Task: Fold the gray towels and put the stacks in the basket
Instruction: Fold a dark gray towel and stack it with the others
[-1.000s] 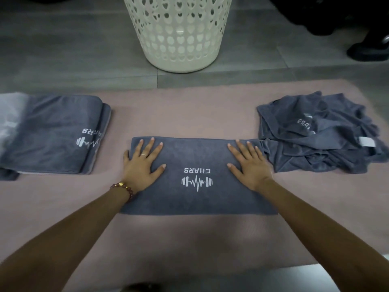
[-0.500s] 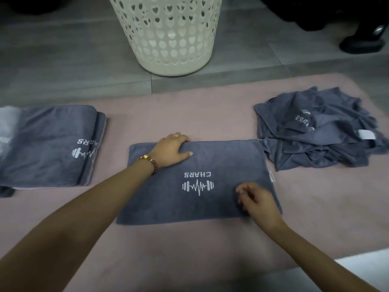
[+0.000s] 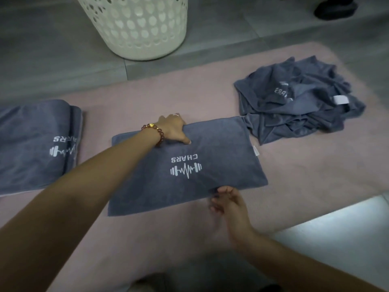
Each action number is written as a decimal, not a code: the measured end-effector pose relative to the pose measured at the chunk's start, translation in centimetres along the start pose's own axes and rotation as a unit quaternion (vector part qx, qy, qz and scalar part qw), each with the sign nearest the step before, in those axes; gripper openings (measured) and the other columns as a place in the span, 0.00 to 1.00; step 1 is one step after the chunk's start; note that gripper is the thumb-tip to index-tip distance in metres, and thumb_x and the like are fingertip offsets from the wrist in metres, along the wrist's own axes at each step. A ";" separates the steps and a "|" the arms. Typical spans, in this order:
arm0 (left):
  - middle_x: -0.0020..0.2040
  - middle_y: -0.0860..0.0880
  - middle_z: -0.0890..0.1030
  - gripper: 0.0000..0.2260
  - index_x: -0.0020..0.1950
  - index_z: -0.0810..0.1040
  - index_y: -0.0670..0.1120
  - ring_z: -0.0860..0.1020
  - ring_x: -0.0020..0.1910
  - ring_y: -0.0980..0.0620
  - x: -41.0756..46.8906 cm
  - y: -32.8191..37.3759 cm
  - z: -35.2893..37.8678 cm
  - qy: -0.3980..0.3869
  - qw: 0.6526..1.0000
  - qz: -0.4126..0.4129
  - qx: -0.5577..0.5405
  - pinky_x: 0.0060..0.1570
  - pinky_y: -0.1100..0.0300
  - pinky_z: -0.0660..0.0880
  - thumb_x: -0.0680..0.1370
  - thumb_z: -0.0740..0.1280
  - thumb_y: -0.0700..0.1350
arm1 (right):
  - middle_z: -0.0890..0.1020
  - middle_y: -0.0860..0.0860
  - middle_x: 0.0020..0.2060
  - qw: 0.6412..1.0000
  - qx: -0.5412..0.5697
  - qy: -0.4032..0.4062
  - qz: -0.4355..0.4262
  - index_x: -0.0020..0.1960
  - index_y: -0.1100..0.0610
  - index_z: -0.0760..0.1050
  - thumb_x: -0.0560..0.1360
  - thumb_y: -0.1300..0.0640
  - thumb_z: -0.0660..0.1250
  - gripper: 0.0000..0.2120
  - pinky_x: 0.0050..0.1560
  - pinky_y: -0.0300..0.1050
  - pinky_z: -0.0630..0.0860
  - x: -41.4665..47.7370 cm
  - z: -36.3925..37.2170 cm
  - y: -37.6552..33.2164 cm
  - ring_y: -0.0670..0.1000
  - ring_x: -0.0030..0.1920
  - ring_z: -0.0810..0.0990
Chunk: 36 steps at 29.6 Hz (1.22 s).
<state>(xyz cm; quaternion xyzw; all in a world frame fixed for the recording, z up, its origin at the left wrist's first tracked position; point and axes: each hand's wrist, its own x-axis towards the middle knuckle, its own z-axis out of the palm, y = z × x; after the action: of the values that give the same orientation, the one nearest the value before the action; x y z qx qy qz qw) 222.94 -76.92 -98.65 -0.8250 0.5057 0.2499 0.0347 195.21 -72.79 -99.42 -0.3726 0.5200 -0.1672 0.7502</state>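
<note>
A: Centre: a gray folded towel [image 3: 210, 148] lies flat on the pink mat [image 3: 315, 165], its white "CHARS" logo facing up.
B: And either side?
A: Left, a stack of folded towels [image 3: 31, 144]. Right, a crumpled heap of towels [image 3: 294, 106] meets its far corner. Beyond stands the cream perforated basket [image 3: 136, 28], upright.

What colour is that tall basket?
The basket is cream white with cut-out holes, seen in the head view.

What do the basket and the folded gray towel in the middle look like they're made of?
The basket looks like molded plastic, cream and matte: rigid wall with cut-out holes. The folded towel looks like plush fabric, possibly microfiber: fuzzy matte nap, printed white logo, side tag.
</note>
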 end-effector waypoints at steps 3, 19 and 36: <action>0.51 0.44 0.77 0.17 0.52 0.77 0.44 0.76 0.49 0.45 -0.6 0.1 -0.3 0.008 0.998 0.056 -0.017 0.48 0.57 0.70 0.70 0.73 0.52 | 0.79 0.55 0.45 0.999 0.017 0.003 -0.027 0.49 0.58 0.72 0.73 0.75 0.58 0.14 0.33 0.38 0.75 -0.4 1.5 1.0 0.51 0.40 0.75; 0.50 0.49 0.84 0.14 0.53 0.82 0.51 0.76 0.47 0.57 -7.9 1.0 -6.5 -0.001 0.917 0.193 -0.350 0.49 0.64 0.70 0.75 0.65 0.34 | 0.77 0.54 0.42 0.980 -0.033 -0.190 0.040 0.57 0.49 0.78 0.75 0.68 0.59 0.20 0.45 0.41 0.69 0.2 -0.2 -3.0 0.53 0.42 0.71; 0.63 0.58 0.75 0.33 0.66 0.70 0.51 0.73 0.62 0.63 -14.3 0.9 -9.2 0.204 0.835 0.143 -0.490 0.61 0.67 0.70 0.63 0.73 0.35 | 0.82 0.46 0.56 0.913 -0.226 -0.230 -0.248 0.63 0.51 0.75 0.69 0.71 0.69 0.26 0.57 0.44 0.77 1.1 -1.1 -19.3 0.48 0.57 0.80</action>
<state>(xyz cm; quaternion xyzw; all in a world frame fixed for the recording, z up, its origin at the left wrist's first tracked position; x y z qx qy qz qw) 220.39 -68.51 -84.02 -0.6849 0.4248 0.2934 -0.5142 197.27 -86.79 -86.18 -0.6776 0.2474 -0.1357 0.6792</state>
